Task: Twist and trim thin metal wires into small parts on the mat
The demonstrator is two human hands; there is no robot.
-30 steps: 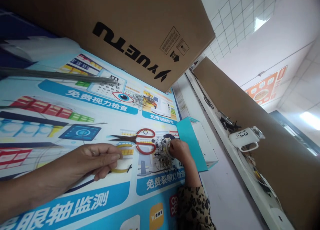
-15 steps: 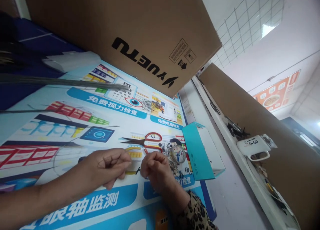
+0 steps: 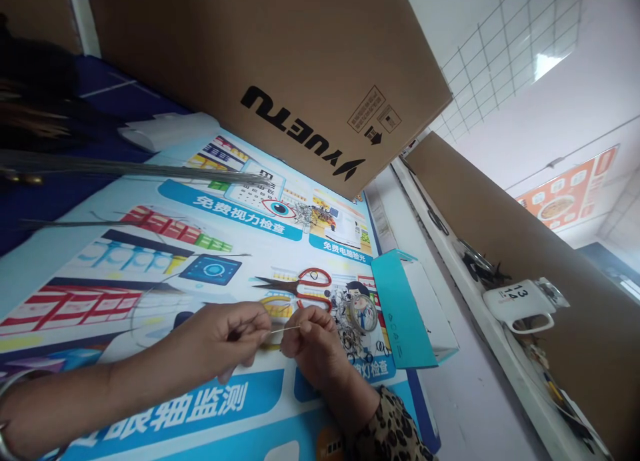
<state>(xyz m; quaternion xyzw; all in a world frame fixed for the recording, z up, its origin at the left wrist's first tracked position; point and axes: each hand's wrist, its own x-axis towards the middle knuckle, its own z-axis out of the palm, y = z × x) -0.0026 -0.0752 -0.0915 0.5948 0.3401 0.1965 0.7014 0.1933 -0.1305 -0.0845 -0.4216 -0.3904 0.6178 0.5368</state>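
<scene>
Two bare hands meet low in the head view, above a blue printed poster [image 3: 210, 407] that covers the table. The left hand [image 3: 235, 333] and the right hand [image 3: 311, 341] each pinch one end of a thin pale metal wire [image 3: 286, 328] between thumb and forefinger. The remaining fingers are curled in.

The wire spans the small gap between the two hands. Its long axis runs left to right, nearly level in the picture. Both hands are in contact with it, so neither is nearer. Whether the wire clears the poster cannot be told.

A pair of red-handled steel scissors [image 3: 300, 286] lies just beyond the hands, roughly parallel to the wire, with the blades pointing left and the handles nearer the right hand. A clear tape roll [image 3: 363, 313] sits near the right hand, on its far right side. A long bundle of straight grey wires [image 3: 150, 170] lies well apart, at far left.
</scene>
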